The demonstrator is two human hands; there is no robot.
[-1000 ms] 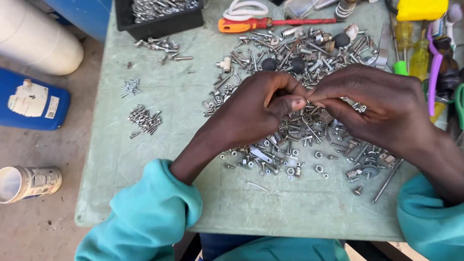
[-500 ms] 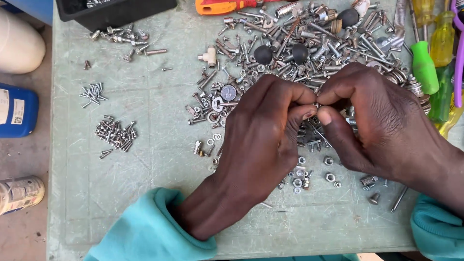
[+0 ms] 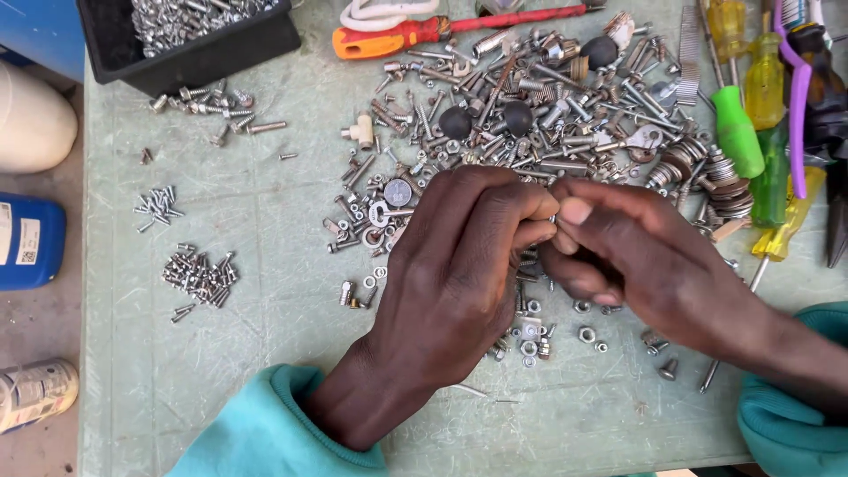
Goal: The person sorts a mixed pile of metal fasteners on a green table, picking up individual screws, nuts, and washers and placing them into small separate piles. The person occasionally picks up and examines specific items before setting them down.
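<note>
Table [image 3: 221,353], pale green top, scuffed & flat, lies under everything. Black bin [image 3: 199,49] of bright fasteners sits far up-left of the grip; screwdrivers [image 3: 751,115] w/ clear yellow, green & purple handles lie up-right of it, a red-orange one [image 3: 415,34] straight above. The big loose pile [image 3: 530,115] of screws, nuts, washers & black knobs spreads just above & under the hands; two small sorted heaps of short screws [image 3: 199,274] lie well left. Left hand [image 3: 459,283] & right hand [image 3: 645,265] meet over the pile's near edge, fingertips pressed together on a tiny metal part [image 3: 554,218], only a glint showing betw. thumb tips, so can't tell if it's a screw, a nut or both. Both hands pinch shut on it, other fingers curled in. Judging by its neighbours: steel, hard, stiff, v. light, smooth & prob. a bit slick, threads giving some bite; not fragile but easy to drop & lose in the pile. Best held at head or flats w/ thumb & forefinger pads, close over the table.
</note>
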